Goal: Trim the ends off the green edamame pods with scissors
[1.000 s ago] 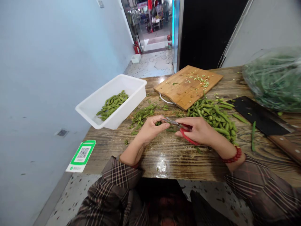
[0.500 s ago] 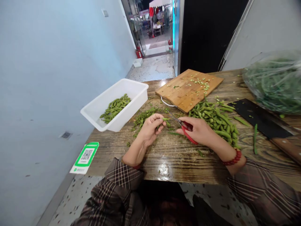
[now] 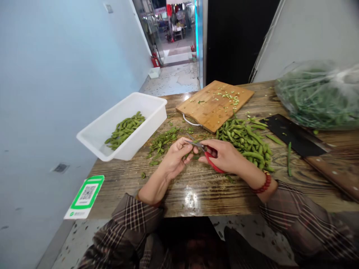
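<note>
My right hand [image 3: 224,155] grips red-handled scissors [image 3: 212,161], whose metal blades reach across to the fingertips of my left hand [image 3: 179,155]. Those left fingers pinch a green soybean pod, now mostly hidden behind the blades and fingers. A heap of soybean pods [image 3: 249,140] lies just beyond my right hand. Trimmed green scraps [image 3: 165,140] are scattered beyond my left hand. More pods [image 3: 126,129] rest inside a white plastic tub [image 3: 146,136] at the left.
A wooden cutting board [image 3: 204,108] with chopped green bits lies at the back. To the right are a cleaver [image 3: 294,134] and a clear bag of green vegetables [image 3: 316,97]. A QR-code card [image 3: 85,196] is at the table's left front corner.
The scissors' blades have moved left onto the pod at my left fingertips. The whole view has shifted slightly, so the tub and board appear farther left.
</note>
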Available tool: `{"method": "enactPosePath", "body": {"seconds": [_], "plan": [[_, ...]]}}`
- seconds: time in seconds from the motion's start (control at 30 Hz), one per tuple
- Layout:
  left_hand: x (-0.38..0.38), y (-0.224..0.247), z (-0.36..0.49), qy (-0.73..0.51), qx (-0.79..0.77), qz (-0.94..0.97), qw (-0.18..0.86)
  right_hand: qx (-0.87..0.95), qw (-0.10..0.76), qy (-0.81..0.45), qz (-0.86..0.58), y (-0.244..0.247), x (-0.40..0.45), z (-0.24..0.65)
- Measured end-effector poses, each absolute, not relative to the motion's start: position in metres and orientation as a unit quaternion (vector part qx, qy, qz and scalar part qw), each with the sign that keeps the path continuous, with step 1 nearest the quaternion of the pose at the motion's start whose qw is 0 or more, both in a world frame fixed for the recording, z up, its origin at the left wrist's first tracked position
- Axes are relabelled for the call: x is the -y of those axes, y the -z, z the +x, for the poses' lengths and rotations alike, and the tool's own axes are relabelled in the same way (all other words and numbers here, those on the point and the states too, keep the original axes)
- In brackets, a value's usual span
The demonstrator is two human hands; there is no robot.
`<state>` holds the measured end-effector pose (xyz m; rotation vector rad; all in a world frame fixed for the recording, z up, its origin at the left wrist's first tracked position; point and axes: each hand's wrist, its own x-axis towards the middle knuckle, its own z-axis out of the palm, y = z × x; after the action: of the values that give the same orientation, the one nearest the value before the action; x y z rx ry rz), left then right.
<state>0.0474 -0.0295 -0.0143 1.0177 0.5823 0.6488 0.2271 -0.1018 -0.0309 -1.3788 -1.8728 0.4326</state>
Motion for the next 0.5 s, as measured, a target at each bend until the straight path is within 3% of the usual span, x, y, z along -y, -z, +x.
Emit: {"method": "enactPosePath", "body": {"seconds": [0.37,0.5], "plan": [[0.022,0.015,0.044,-0.291,-0.269,0.468,0.79,0.754,0.332,-0.153,-0.546,0.021,0.104,0.229],[0.018,0.015,0.043,-0.299,-0.274,0.457,0.791,0.752,0.356,-0.15,-0.534,0.019,0.101,0.235]]}}
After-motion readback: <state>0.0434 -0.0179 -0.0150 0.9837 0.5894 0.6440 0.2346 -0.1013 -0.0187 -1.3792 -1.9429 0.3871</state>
